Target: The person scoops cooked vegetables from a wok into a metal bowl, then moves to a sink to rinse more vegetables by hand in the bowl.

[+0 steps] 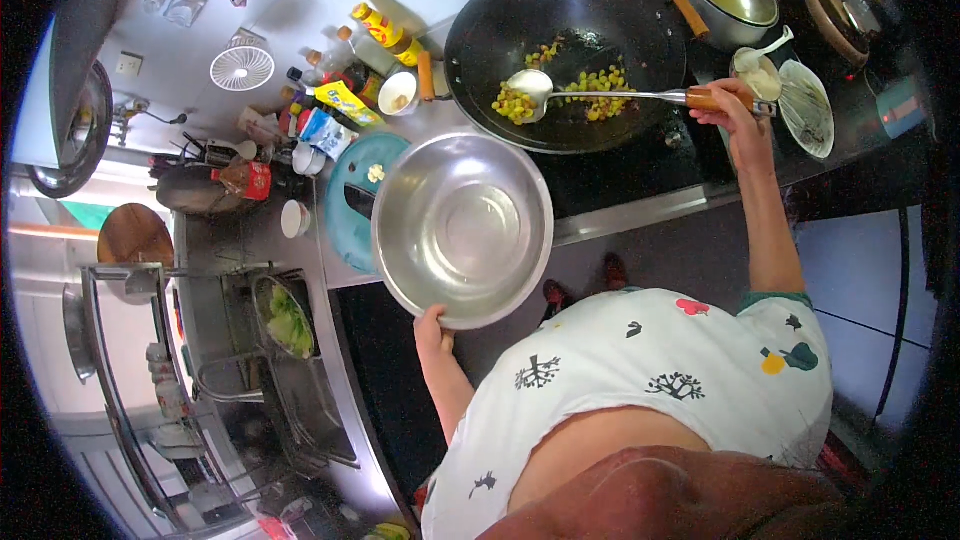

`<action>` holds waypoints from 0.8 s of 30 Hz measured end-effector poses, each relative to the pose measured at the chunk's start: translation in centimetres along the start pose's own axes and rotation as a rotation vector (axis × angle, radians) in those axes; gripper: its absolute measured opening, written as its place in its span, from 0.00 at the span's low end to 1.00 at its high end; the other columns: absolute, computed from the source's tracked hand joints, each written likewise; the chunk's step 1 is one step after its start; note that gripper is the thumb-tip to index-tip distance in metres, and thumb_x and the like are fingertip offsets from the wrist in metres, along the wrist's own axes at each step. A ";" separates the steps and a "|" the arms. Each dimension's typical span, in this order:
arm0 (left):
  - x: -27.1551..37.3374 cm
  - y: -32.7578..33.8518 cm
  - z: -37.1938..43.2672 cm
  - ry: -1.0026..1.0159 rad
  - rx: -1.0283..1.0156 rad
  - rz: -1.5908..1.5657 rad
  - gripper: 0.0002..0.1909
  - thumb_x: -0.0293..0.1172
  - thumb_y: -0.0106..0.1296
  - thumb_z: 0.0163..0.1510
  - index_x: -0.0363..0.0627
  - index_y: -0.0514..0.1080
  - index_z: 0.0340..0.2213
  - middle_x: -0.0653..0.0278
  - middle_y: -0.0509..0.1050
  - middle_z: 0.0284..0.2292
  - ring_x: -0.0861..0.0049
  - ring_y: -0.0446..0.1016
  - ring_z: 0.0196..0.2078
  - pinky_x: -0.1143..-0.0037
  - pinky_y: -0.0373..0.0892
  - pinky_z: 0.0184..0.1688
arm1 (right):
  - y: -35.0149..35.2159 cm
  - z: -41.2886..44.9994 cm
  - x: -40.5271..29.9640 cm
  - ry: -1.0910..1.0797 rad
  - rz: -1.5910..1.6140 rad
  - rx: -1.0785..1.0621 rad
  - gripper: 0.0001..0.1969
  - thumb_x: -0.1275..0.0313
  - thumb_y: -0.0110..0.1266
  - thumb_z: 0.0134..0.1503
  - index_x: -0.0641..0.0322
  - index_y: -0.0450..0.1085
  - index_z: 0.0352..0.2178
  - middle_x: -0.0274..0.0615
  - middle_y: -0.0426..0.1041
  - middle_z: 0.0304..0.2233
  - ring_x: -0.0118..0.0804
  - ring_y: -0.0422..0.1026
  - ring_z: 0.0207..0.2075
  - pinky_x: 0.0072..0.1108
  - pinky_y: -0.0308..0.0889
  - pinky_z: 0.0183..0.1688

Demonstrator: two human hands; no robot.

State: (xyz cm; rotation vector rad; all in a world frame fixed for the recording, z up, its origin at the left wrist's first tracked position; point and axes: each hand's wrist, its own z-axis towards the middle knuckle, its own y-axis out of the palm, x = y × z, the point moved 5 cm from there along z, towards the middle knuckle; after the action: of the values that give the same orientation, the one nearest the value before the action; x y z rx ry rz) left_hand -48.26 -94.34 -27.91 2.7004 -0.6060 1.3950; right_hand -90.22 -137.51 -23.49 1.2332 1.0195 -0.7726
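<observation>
My right hand [739,120] grips the wooden handle of a metal ladle [531,90], whose bowl rests among chopped green pieces of food [600,90] in a large black wok [570,15]. With my left hand [435,330] I hold the near rim of a wide stainless steel basin [465,229]. The basin's inside shows only bare shiny metal. It is beside the wok and partly covers a round teal cutting board [349,240]. On that board are a dark blade or handle [360,200], partly hidden by the basin, and a few pale chopped bits [376,173].
A lidded pot [727,7], a tub with a white spoon [757,75] and an oval dish [806,109] stand right of the wok. Bottles [386,34], seasoning packets [349,103] and white bowls [398,94] line the wall side. Leafy greens [289,319] lie in the sink area at left.
</observation>
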 end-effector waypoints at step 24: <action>3.1 1.5 1.9 0.086 -0.112 0.194 0.21 0.24 0.46 0.42 0.26 0.62 0.40 0.50 0.71 0.30 0.62 0.74 0.25 0.69 0.74 0.17 | 6.1 -6.6 -11.1 -0.692 -0.870 -0.239 0.08 0.81 0.54 0.46 0.62 0.69 0.31 0.43 0.73 0.39 0.36 0.73 0.39 0.23 0.68 0.41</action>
State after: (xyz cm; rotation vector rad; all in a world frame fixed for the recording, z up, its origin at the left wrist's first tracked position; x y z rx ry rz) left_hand -45.75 -97.09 -26.80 2.5381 -0.9299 1.4612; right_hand -90.15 -130.44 -11.09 0.2047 0.9944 -1.5543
